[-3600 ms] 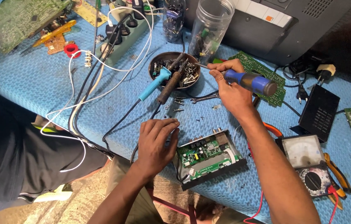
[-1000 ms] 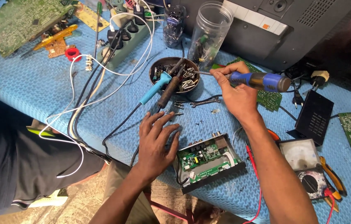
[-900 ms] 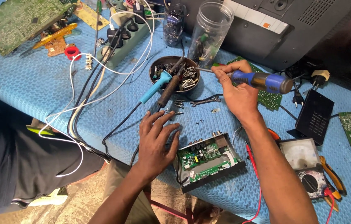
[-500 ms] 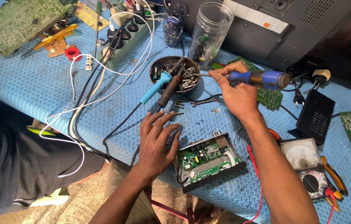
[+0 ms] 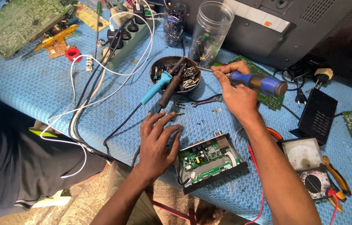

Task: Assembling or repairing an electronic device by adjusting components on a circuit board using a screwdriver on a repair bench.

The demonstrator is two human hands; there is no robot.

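Note:
My right hand [image 5: 236, 89] grips a blue-handled screwdriver [image 5: 259, 82]; its thin shaft points left, with the tip over the rim of a round dark bowl [image 5: 156, 73] full of screws and small parts. My left hand [image 5: 157, 139] lies flat on the blue mat, fingers spread, just left of an opened small black box with a green circuit board [image 5: 209, 160]. It holds nothing. A few loose screws [image 5: 179, 106] lie beyond its fingertips. Two soldering irons, one with a blue handle [image 5: 155, 88] and one brown [image 5: 169, 89], rest with their tips in the bowl.
A clear plastic jar [image 5: 210, 31] and a dark grey device casing [image 5: 288, 29] stand at the back. A power strip [image 5: 122, 39] with cables, green circuit boards [image 5: 24, 18], an analogue multimeter [image 5: 309, 164], pliers [image 5: 336, 175] and a small wrench [image 5: 207, 101] lie about. Another person's dark clothing [image 5: 13, 154] is at left.
My right hand has kept the screwdriver near the bowl, shifting it slightly. My left hand has stayed flat on the mat beside the black box.

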